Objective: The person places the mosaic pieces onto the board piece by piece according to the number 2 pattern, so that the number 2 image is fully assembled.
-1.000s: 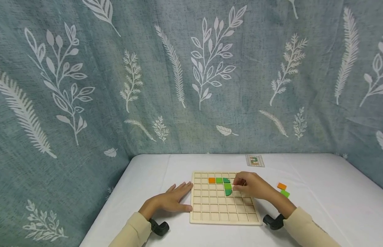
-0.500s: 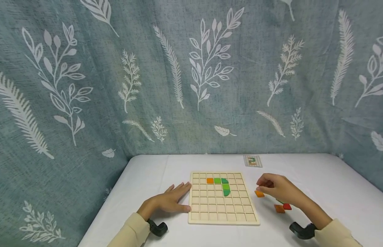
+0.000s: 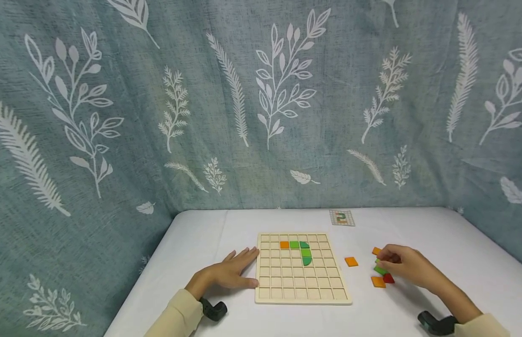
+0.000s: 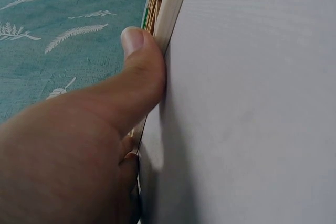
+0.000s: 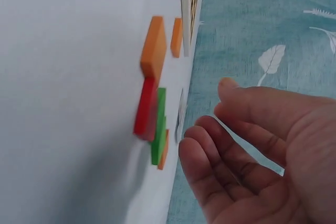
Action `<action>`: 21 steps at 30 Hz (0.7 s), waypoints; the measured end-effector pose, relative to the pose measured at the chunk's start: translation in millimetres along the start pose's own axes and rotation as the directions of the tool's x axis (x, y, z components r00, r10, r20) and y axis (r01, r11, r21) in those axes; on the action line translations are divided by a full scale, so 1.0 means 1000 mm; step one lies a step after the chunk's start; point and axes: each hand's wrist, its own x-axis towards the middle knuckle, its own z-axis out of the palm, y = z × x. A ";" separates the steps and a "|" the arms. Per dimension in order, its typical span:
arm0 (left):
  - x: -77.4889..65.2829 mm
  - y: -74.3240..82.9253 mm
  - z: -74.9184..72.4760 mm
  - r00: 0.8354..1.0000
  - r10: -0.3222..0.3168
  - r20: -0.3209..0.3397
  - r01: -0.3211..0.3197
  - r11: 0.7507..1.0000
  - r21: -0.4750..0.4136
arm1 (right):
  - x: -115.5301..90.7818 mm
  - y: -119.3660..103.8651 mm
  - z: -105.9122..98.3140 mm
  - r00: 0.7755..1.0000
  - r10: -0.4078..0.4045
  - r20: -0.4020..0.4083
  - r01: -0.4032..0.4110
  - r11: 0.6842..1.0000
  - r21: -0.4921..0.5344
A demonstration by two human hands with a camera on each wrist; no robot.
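My left hand (image 3: 231,274) lies with fingers extended against the left edge of the wooden grid board (image 3: 303,302). In the left wrist view the thumb (image 4: 142,66) touches the board's side. On the board sit an orange square tile (image 3: 284,245), light green square tiles (image 3: 294,245) and dark green rounded tiles (image 3: 307,260). My right hand (image 3: 412,269) hovers over loose tiles right of the board, fingers loosely bent with nothing visible between them. Beneath it are a green tile (image 5: 157,129), a red tile (image 5: 146,108) and an orange tile (image 5: 153,48).
A small pattern card (image 3: 342,217) lies beyond the board's back right. A single orange tile (image 3: 351,261) lies just off the board's right edge. A patterned curtain (image 3: 227,117) hangs behind the white-covered table (image 3: 210,224).
My right hand has moved from over the board rightward to the loose tiles, passing the single orange tile. The left hand stays put. The tiles visible on the board look the same.
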 end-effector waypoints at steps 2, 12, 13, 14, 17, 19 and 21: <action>0.001 0.000 0.000 1.000 -0.002 0.000 0.002 1.000 0.001 | 0.000 0.004 0.000 1.000 0.008 0.002 -0.008 1.000 -0.002; 0.002 -0.001 -0.001 1.000 0.003 0.000 -0.003 1.000 0.011 | 0.001 0.010 0.003 1.000 -0.008 -0.010 0.008 0.999 -0.042; 0.002 -0.001 -0.001 1.000 0.001 -0.001 -0.001 1.000 0.011 | 0.002 0.010 0.003 1.000 -0.007 -0.010 0.006 0.999 -0.045; 0.002 -0.001 -0.001 1.000 0.001 -0.001 -0.001 1.000 0.009 | 0.002 0.010 0.004 1.000 -0.005 -0.012 0.004 0.999 -0.048; 0.001 0.000 -0.002 1.000 0.000 0.003 0.000 1.000 0.008 | 0.002 0.011 0.005 1.000 -0.013 -0.015 0.012 0.998 -0.062; 0.001 0.000 -0.001 1.000 -0.002 0.006 0.002 1.000 0.007 | 0.002 0.012 0.006 1.000 -0.015 -0.016 0.014 0.998 -0.066; 0.001 -0.001 -0.001 1.000 -0.001 0.006 0.001 1.000 0.009 | 0.003 0.013 0.007 1.000 -0.020 -0.015 0.019 0.997 -0.071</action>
